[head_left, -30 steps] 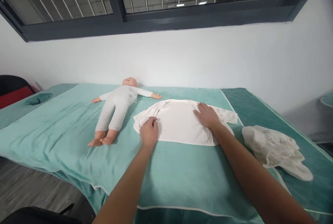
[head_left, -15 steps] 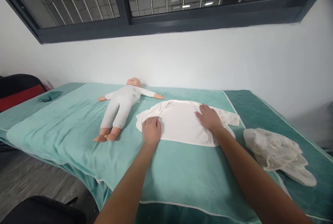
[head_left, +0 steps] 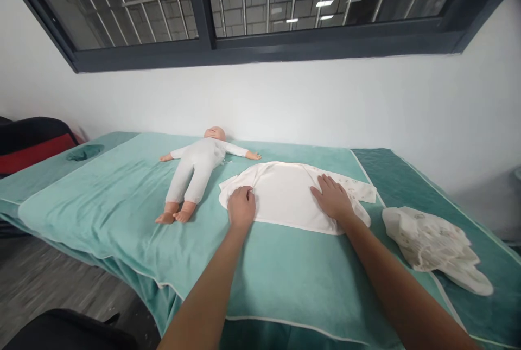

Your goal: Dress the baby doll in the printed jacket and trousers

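Observation:
A white long-sleeved baby garment (head_left: 285,198) is spread on the green cover, with a small print showing on its right sleeve. My left hand (head_left: 242,207) rests at its left side, fingers curled together against the cloth; the fingertips are partly hidden. Flat on the right side of the garment lies my right hand (head_left: 332,198), its fingers stretched out and thumb apart. To the left, a baby doll (head_left: 195,165) in a white bodysuit lies on its back with arms spread and feet towards me.
The bed's green cover (head_left: 101,203) has a pale-edged sheet on it. A crumpled heap of white printed baby clothes (head_left: 433,241) lies at the right. Behind stand a white wall (head_left: 305,100) and a barred window. Black-and-red chair (head_left: 36,146) at the left; dark object (head_left: 65,331) at lower left.
The view has tilted up slightly, so everything sits lower. My left hand's fingers have curled in more. My right hand stays flat on the garment.

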`<state>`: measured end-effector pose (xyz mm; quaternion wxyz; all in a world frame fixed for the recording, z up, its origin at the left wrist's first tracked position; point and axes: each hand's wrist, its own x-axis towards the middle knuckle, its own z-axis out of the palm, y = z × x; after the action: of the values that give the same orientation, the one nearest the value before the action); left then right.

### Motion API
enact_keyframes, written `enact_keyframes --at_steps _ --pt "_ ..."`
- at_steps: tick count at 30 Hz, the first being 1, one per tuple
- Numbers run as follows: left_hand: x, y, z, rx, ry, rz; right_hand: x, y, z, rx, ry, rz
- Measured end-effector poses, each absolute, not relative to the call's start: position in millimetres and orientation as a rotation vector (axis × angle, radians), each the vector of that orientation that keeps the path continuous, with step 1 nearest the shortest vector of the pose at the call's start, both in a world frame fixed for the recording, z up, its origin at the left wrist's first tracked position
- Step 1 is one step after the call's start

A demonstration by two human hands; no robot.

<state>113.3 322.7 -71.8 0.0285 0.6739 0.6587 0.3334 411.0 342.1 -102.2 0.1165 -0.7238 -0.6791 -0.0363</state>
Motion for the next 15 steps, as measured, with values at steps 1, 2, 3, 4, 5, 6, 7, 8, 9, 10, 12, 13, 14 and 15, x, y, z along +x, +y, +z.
enact_keyframes --at_steps 1,2,3,4,5,6,7,8,9,10,12,13,14,15 --pt "112 321 -71 2.078 2.028 1.017 409 337 -102 -2.137 -1.979 -0.104" --pt "111 319 -69 2.080 2.020 1.003 408 331 -102 -2.153 -1.975 -0.099" --pt "109 317 -68 2.089 2.006 0.985 406 325 -102 -2.168 -1.976 -0.095" --pt "106 315 -66 2.105 1.985 0.963 405 318 -102 -2.184 -1.976 -0.101" --pt "103 313 -64 2.125 1.962 0.940 403 312 -101 -2.201 -1.974 -0.123" --pt "98 312 -61 2.146 1.939 0.917 400 307 -99 -2.213 -1.976 -0.159" --pt "92 311 -57 2.163 1.921 0.898 396 303 -96 -2.211 -1.992 -0.196" --pt "85 311 -52 2.176 1.911 0.885 389 301 -90 -2.195 -2.018 -0.223" --pt "76 311 -45 2.187 1.910 0.878 381 301 -83 -2.164 -2.047 -0.225" --pt "66 313 -38 2.198 1.913 0.876 369 305 -74 -2.111 -2.083 -0.183" --pt "41 320 -21 2.231 1.921 0.882 340 320 -54 -1.999 -2.101 -0.023" --pt "26 325 -14 2.253 1.927 0.889 323 332 -44 -1.932 -2.101 0.081" --pt "9 332 -7 2.279 1.942 0.897 304 347 -34 -1.886 -2.114 0.128" --pt "-8 339 -3 2.304 1.968 0.903 284 363 -27 -1.848 -2.124 0.162"
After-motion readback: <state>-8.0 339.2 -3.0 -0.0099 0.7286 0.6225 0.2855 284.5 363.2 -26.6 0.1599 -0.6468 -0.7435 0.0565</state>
